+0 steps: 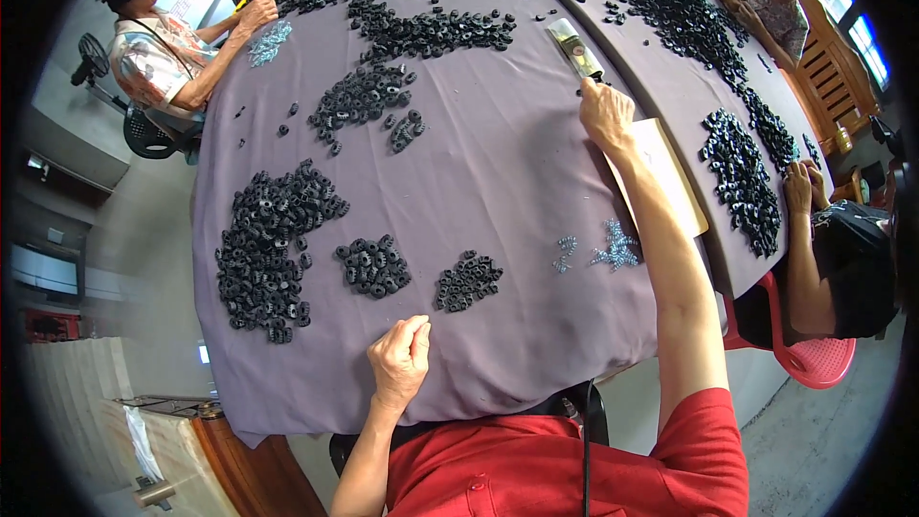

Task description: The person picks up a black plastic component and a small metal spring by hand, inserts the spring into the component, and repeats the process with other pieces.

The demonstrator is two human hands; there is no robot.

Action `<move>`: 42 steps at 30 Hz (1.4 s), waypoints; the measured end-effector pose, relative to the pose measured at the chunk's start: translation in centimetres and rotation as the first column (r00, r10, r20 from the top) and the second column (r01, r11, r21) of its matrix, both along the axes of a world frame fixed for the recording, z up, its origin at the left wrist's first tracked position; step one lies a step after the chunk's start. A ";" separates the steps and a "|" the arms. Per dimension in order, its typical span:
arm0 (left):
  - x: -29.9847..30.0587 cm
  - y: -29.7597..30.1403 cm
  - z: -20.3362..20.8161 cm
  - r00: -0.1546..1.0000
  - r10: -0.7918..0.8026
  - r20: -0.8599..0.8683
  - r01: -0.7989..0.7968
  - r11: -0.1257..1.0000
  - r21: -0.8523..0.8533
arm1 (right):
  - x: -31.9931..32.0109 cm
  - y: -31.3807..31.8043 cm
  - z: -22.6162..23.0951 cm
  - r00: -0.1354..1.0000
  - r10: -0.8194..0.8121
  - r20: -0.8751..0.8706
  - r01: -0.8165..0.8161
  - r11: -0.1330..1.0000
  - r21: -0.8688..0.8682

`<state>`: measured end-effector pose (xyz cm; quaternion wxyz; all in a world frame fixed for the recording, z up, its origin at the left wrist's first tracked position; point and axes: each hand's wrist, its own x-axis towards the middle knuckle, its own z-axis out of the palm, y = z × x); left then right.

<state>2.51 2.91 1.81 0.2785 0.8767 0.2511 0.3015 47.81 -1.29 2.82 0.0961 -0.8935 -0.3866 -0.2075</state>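
My right arm stretches far across the cloth-covered table. My right hand [607, 117] is closed at the dark end of a long, shiny, see-through-looking piece [574, 46] with yellow-green in it; its kind I cannot tell. My left hand [399, 361] is closed in a pinch near the front edge, and whatever its fingers hold is hidden. Just beyond it lie a small pile of black ring-like parts [468, 281] and a cluster of larger black toothed parts [372, 266]. Small pale spring-like coils [616, 246] lie left of my right forearm.
A big pile of black toothed parts [273, 244] covers the left side. More black parts [421, 31] spread across the far end. A tan board [675, 177] lies under my right arm. On the adjoining right table are more black parts [742, 182]. Several people sit around the tables.
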 end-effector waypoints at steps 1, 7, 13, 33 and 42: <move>0.0 -0.1 0.0 1.000 -0.001 -0.005 0.001 1.000 -0.008 | 0.6 -0.4 0.1 1.000 -0.030 0.000 0.030 0.999 -0.021; -0.3 0.0 -0.2 1.000 0.007 -0.003 -0.007 1.000 -0.009 | 0.9 -1.8 1.1 0.975 -0.143 -0.172 0.141 0.990 -0.024; 0.0 0.2 -0.3 0.998 0.001 0.055 -0.002 1.000 0.016 | -4.9 -3.7 1.8 0.868 0.027 -0.497 0.155 0.934 0.322; -1.0 0.0 -0.8 0.996 0.036 0.076 -0.036 0.999 -0.001 | -27.6 -11.4 -1.1 0.172 0.677 -0.715 0.274 0.665 0.695; -0.6 -0.2 -1.0 0.991 0.052 0.127 -0.059 0.997 0.055 | -28.2 -11.6 -2.0 0.363 0.607 -0.707 0.200 0.691 0.695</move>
